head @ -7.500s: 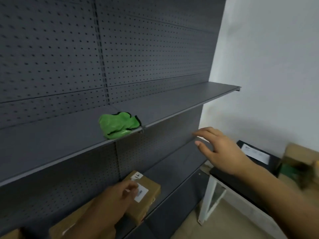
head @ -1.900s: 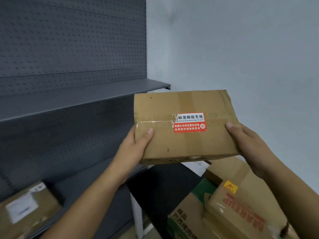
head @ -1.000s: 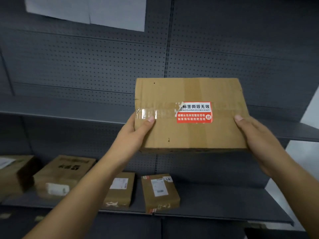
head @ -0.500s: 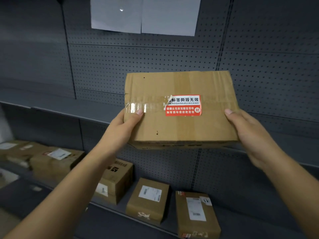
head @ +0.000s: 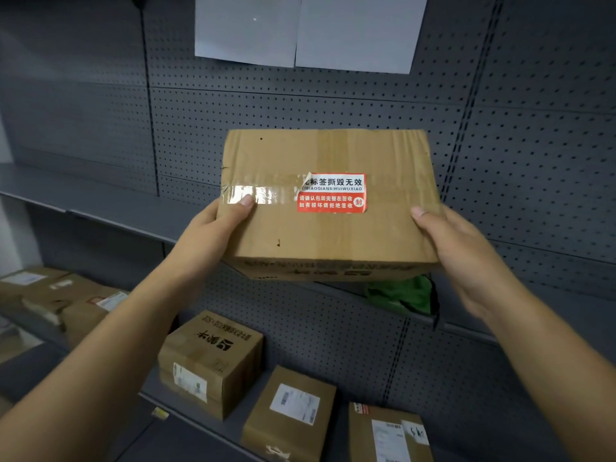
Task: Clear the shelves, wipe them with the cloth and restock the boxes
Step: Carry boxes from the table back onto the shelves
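Left hand [head: 213, 235] and right hand [head: 456, 258] clamp the taped brown cardboard box [head: 326, 228], which may trap the crumpled green cloth [head: 400, 295] beneath.

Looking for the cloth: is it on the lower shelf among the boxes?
No, the green cloth lies on the upper shelf, behind the held cardboard box.
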A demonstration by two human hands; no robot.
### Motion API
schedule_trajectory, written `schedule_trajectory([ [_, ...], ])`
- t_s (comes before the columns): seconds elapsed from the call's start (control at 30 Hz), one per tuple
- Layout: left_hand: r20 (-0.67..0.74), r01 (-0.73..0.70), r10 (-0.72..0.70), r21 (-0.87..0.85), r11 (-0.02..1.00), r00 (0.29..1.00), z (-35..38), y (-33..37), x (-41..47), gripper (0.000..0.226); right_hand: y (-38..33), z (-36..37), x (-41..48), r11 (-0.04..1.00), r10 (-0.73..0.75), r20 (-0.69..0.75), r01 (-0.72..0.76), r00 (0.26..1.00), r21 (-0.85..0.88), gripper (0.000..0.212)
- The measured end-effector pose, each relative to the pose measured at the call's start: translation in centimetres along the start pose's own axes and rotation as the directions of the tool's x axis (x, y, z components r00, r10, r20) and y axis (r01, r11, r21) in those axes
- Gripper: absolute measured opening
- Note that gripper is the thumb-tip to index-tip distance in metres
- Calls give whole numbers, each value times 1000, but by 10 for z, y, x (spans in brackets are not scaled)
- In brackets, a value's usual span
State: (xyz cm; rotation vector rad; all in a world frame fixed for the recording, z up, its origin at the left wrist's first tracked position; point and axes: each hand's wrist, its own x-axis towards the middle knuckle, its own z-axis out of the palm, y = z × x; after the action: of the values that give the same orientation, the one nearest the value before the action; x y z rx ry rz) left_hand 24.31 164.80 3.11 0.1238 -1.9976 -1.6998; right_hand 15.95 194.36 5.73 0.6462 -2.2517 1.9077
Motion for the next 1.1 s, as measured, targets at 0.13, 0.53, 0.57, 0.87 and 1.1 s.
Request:
schedule_trajectory([
  [0.13, 1, -23, 23, -3, 1000, 1000, -10, -6, 34, 48, 1, 16, 24, 1000, -3, -23, 2, 1000, -15, 23],
  [0.53, 95, 64, -59, -52, 997, 994, -51, -37, 189, 82, 11, 74, 100, 995, 48, -162, -60, 986, -74, 38],
  [0.57, 101, 80, -74, -62, 995, 992, -52, -39, 200, 84, 13, 78, 104, 994, 54, -174, -69, 983, -82, 41],
  [0.87, 176, 150, -141, -39, 988, 974, -32, -50, 244, 71, 25, 81, 130, 972, 136, -203, -170, 970, -160, 43],
  [1.1, 215, 149, -147, 7, 989, 965, -9, -52, 260, 95, 35, 67, 146, 954, 178, -208, -221, 962, -204, 55],
])
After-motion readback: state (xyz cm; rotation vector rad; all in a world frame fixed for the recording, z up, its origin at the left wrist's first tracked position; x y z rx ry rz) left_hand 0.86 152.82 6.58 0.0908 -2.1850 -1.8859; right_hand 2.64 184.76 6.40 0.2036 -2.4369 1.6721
